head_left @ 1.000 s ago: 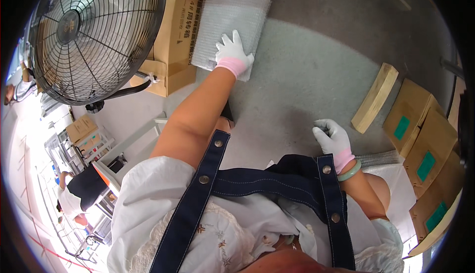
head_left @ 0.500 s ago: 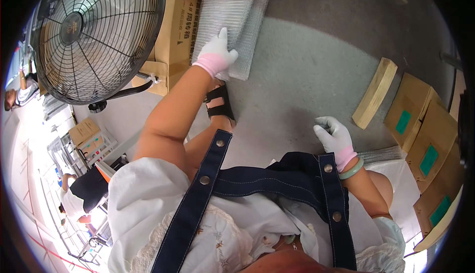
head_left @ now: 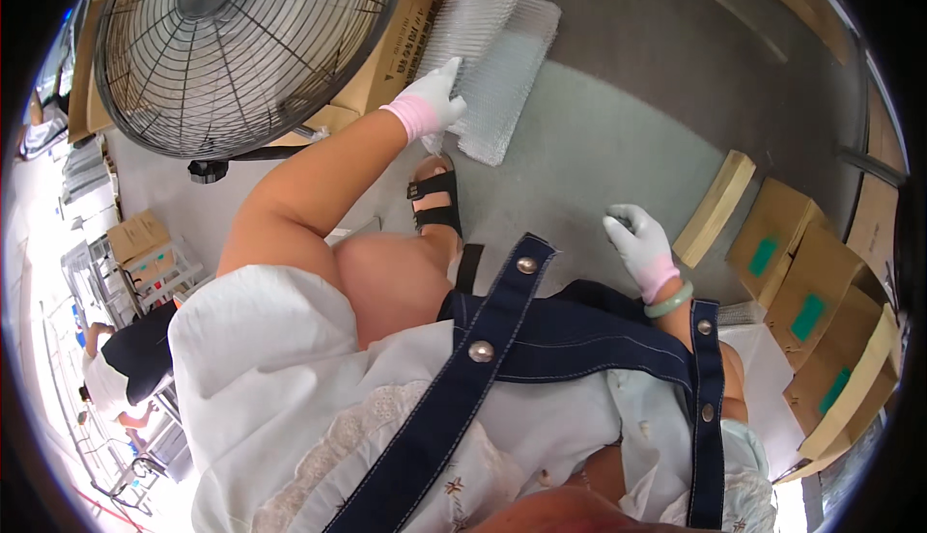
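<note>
A smooth grey floor (head_left: 589,137) spreads through the middle, paler in the centre and darkly shaded toward the top. A black wire-caged fan (head_left: 246,45) stands at upper left, beside a brown cardboard box (head_left: 391,68). Cartons with green patches (head_left: 804,274) line the right, near a wooden block (head_left: 715,210). Glaring white light washes over metal racks (head_left: 172,277) at far left.

Room between bubble wrap (head_left: 512,74) and wooden block (head_left: 713,210); fan (head_left: 246,48) bars left, cartons (head_left: 832,263) seemingly right

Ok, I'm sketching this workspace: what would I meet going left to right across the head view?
Fan, left hand at the bubble wrap, right hand, wooden block, cardboard boxes.
</note>
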